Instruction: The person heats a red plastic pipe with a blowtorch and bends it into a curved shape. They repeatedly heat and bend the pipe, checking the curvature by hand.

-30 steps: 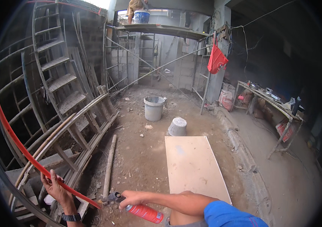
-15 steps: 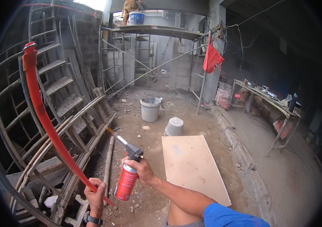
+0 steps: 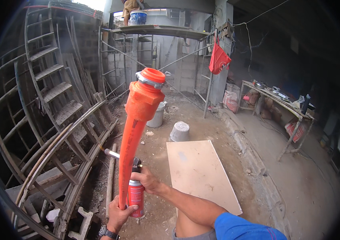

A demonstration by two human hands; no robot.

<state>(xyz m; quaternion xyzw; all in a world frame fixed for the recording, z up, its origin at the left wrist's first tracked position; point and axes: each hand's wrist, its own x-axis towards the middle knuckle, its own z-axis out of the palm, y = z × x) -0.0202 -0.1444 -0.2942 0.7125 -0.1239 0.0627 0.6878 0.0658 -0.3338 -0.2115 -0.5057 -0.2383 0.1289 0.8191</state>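
Observation:
My left hand (image 3: pixel 118 213) is closed around the lower end of an orange plastic conduit pipe (image 3: pixel 129 148). The pipe stands nearly upright before me, its top end close to the camera. An orange hexagonal fitting (image 3: pixel 144 100) with a grey locknut (image 3: pixel 150 80) caps that end. Behind the pipe, my right hand (image 3: pixel 149 181) grips a gas torch by its red canister (image 3: pixel 136 198) and black head. The torch's metal nozzle (image 3: pixel 112 153) points left, with a faint orange flame at its tip. Part of the torch head is hidden by the pipe.
Metal scaffold frames and a ladder (image 3: pixel 56 92) lean at the left. A tan board (image 3: pixel 202 174) lies on the dirt floor, near an upturned bucket (image 3: pixel 180 132) and another bucket (image 3: pixel 156 118). On the scaffold platform (image 3: pixel 158 30) a person stands by a blue bucket (image 3: pixel 138 18). A cluttered table (image 3: pixel 274 96) is at right.
My left hand has moved right, swinging the pipe from the left side to the centre, its fitting now nearer the camera. The torch has lowered slightly and its nozzle points more to the left.

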